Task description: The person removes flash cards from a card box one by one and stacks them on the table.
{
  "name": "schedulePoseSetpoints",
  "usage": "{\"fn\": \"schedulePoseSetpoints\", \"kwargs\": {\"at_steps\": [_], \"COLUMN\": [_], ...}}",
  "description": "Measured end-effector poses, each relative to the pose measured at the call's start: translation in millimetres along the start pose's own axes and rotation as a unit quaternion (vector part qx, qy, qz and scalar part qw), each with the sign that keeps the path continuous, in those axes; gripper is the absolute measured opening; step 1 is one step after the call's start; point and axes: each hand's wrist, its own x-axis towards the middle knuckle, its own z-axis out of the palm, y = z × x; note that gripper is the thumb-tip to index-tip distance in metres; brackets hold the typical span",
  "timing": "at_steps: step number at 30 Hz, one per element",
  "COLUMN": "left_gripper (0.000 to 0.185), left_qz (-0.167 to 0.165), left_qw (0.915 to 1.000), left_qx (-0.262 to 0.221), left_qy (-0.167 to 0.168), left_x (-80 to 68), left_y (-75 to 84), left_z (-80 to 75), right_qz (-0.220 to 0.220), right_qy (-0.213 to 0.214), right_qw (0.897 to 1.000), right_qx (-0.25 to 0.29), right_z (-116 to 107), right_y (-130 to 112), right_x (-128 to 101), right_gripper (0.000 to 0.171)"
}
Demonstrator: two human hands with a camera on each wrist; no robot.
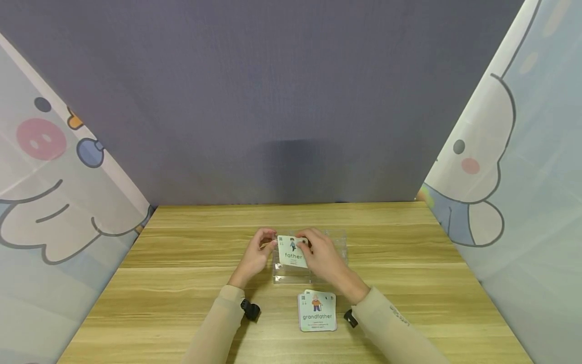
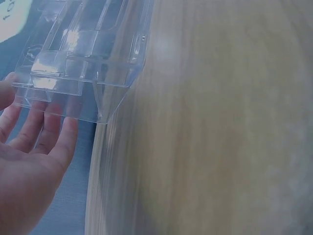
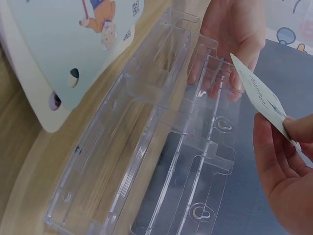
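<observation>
"Grandfather" card (image 1: 317, 312) tops a small stack lying nearest the person on the wooden desk (image 1: 182, 283), between the two sleeved forearms. Just beyond it sits a clear plastic card holder (image 1: 332, 242), and over that holder the right hand (image 1: 322, 255) pinches the "father" card (image 1: 292, 251) by its edge between thumb and fingers. The left hand (image 1: 255, 255) has its fingers straight and relaxed against the holder's left end, steadying it without gripping.

To seat the card well, I would judge it best to keep the left fingers braced on the holder so it cannot slide, tilt the card's lower edge toward a slot, and lower it squarely rather than at a slant.

Much is hard to read: the holder is transparent, so its slots and walls blur into the desk. The right hand covers part of the card, and the small print on both cards is illegible.
</observation>
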Motion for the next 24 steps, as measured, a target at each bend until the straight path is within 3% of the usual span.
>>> {"fn": "schedulePoseSetpoints", "kwargs": {"at_steps": [8, 24], "left_gripper": [0.027, 0.027], "left_qz": [-0.002, -0.005], "left_qw": [0.9999, 0.9998], "left_qx": [0.006, 0.010], "left_qy": [-0.008, -0.015], "left_x": [-0.4, -2.6], "left_y": [0.9, 4.0], "left_z": [0.2, 0.2], "right_qz": [0.033, 0.032], "right_qy": [-0.006, 0.019], "right_qw": [0.999, 0.998], "right_qx": [0.021, 0.055], "right_z": [-7, -18], "right_y": [-1, -2], "right_x": [-2, -7], "right_gripper": [0.021, 0.021]}}
